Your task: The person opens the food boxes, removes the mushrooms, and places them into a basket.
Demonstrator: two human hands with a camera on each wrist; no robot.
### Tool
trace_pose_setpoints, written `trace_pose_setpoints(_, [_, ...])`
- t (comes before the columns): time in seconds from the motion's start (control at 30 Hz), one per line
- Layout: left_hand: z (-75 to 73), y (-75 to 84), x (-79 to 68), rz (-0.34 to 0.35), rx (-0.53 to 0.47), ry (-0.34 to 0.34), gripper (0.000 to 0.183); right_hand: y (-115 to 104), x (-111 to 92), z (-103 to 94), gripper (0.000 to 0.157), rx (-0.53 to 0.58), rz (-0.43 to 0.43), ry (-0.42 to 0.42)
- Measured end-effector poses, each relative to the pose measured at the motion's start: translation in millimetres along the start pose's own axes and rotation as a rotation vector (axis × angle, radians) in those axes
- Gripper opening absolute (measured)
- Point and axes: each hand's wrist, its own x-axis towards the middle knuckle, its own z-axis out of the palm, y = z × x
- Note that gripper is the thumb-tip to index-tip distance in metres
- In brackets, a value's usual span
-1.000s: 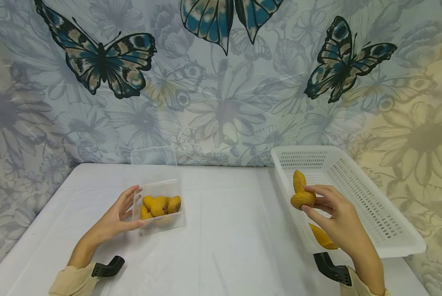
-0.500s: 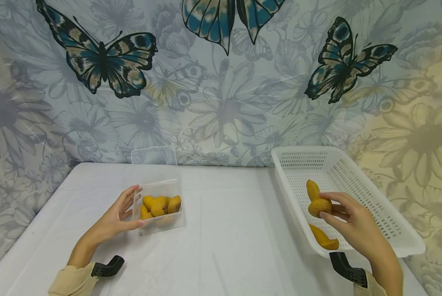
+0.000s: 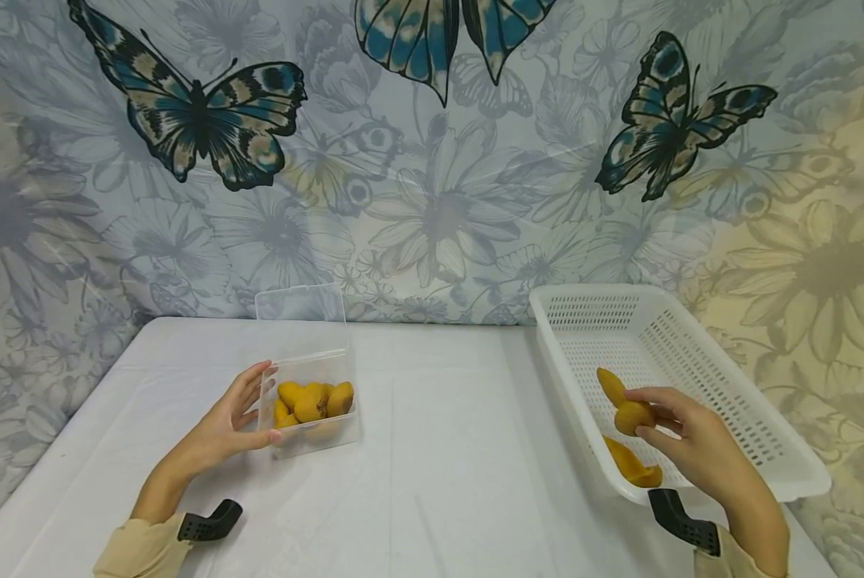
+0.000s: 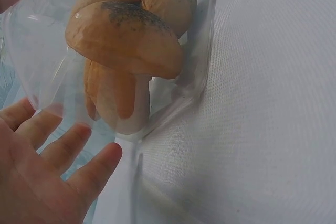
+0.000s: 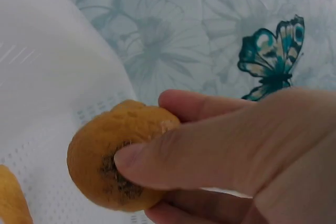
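Observation:
In the head view my right hand [image 3: 692, 441] pinches a rounded yellow-brown bun-like piece [image 3: 633, 418] between thumb and fingers, over the basket's left side. A longer lobe [image 3: 611, 387] of the same colour sticks out past it; whether the two are joined cannot be told. The right wrist view shows a dark speckled patch on the bun-like piece [image 5: 123, 166] under the thumb. My left hand [image 3: 226, 421] holds the left side of a clear plastic box [image 3: 324, 441], thumb at the near corner. Several similar pieces [image 3: 311, 403] lie inside, one dark-speckled.
A white perforated basket [image 3: 757, 409] stands at the right of the white-covered table [image 3: 446, 466]. Another curved yellow piece [image 3: 630, 464] lies in its near left corner. The box's clear lid [image 3: 300, 305] stands raised at the back, before a butterfly-patterned cloth [image 3: 446, 217].
My right hand has moved right and toward the near side with the bun-like piece, further in over the basket; the longer lobe moved along. The left hand and box stayed still.

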Motion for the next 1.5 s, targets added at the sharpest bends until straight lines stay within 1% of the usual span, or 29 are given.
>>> trace_pose_setpoints(0.07, [0.0,-0.2,0.1,0.003,0.002,0.0,0.098,2,-1,-0.8,0.047,-0.025,0.019,-0.015])
trace_pose_setpoints(0.23, [-0.4,-1.7,0.8,0.009,0.009,-0.002,0.098,5,-5,-3.5,0.05,-0.117,0.105,-0.08])
trace_pose_setpoints(0.33, [-0.7,-2.6,0.9,0.011,0.014,-0.003,0.098,6,-6,-4.6,0.051,-0.152,0.123,-0.096])
trace_pose_setpoints(0.47, [-0.8,-3.0,1.1,0.012,0.012,-0.005,0.098,6,-7,-4.9,0.05,-0.147,0.111,-0.096])
trace_pose_setpoints(0.57, [-0.7,-2.3,1.2,0.011,0.007,-0.006,0.098,2,-6,-4.5,0.05,-0.132,0.1,-0.093])
trace_pose_setpoints(0.63, [-0.7,-1.3,1.4,0.009,0.003,-0.009,0.098,-4,-5,-4.0,0.05,-0.119,0.102,-0.094])
trace_pose_setpoints(0.8, [-1.0,1.3,1.7,0.001,0.0,-0.015,0.099,-25,-1,-2.3,0.048,-0.092,0.143,-0.128])
trace_pose_setpoints(0.9, [-1.2,1.3,1.7,0.002,0.006,-0.014,0.099,-36,2,0.3,0.047,-0.064,0.131,-0.123])
trace_pose_setpoints(1.0, [-1.7,0.3,1.9,0.006,0.012,-0.013,0.099,-46,5,4.3,0.047,-0.04,0.097,-0.102])
trace_pose_setpoints(1.13, [-2.3,-1.3,1.6,0.011,0.012,-0.012,0.098,-59,9,11.0,0.044,-0.021,0.063,-0.108])
trace_pose_setpoints(1.2, [-2.3,-1.7,1.1,0.012,0.011,-0.009,0.098,-64,12,15.1,0.042,-0.014,0.017,-0.099])
trace_pose_setpoints(1.27, [-2.1,-1.8,0.7,0.013,0.009,-0.009,0.098,-69,14,19.7,0.039,-0.022,-0.038,-0.067])
trace_pose_setpoints(1.37, [-1.6,-1.7,0.4,0.012,0.007,-0.008,0.098,-75,15,26.1,0.038,-0.019,-0.08,-0.034])
trace_pose_setpoints(1.43, [-1.3,-1.8,0.5,0.012,0.007,-0.007,0.098,-80,16,31.1,0.037,-0.028,-0.088,-0.028])
trace_pose_setpoints(1.5, [-1.4,-2.3,0.4,0.012,0.007,-0.004,0.098,-84,19,36.7,0.037,-0.016,-0.09,-0.047])
